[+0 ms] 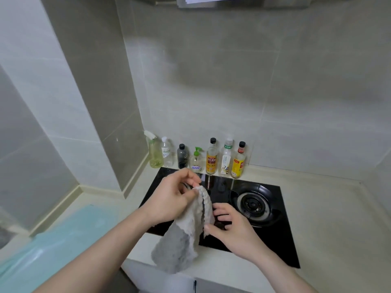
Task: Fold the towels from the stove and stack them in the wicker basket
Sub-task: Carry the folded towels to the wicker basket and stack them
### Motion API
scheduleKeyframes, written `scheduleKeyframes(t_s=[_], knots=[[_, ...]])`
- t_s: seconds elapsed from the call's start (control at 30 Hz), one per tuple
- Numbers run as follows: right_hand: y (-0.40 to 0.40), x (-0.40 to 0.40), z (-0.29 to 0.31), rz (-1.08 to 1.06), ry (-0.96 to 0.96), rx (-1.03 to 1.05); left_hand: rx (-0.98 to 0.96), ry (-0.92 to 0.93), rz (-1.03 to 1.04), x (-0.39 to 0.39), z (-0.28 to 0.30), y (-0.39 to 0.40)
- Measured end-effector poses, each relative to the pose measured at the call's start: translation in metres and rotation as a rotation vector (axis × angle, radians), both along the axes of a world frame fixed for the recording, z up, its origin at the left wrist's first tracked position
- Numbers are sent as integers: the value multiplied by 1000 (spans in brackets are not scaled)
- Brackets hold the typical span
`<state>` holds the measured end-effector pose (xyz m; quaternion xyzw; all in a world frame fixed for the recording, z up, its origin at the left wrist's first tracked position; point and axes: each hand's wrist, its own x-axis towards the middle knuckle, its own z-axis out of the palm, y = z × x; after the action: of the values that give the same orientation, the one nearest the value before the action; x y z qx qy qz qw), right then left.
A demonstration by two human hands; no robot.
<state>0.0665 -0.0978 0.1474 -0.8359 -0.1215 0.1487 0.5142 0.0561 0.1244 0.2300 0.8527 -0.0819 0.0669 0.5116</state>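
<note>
My left hand [169, 197] pinching the grey towel's [182, 240] top corner, my right hand [227, 224] gripping its edge at four o'clock, over the gas stove [275, 229], bottles [211, 159] at twelve

Grey towel [183, 235] hanging above stove [254, 208]

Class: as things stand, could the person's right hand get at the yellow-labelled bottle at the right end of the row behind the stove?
Probably not yet: the right hand is pinching the grey towel. The way to the yellow-labelled bottle looks free.
</note>
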Motion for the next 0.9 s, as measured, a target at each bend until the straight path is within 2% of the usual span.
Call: scheduleKeyframes(t_s=[0.17,0.37,0.53,0.7,0.9], knots=[[-2,-17,-2,-90,-125,-78,34,88,-126,-21,11,4],[-5,-46,20,17,-61,-31,86,153,-157,-34,13,-2],[-2,-59,25,-110,-126,0,114,147,-184,-41,20,-21],[-10,-66,30,-186,-147,120,156,115,-201,-46,12,-38],[-49,-64,20,-238,-125,76,215,167,-241,-42,8,-47]])
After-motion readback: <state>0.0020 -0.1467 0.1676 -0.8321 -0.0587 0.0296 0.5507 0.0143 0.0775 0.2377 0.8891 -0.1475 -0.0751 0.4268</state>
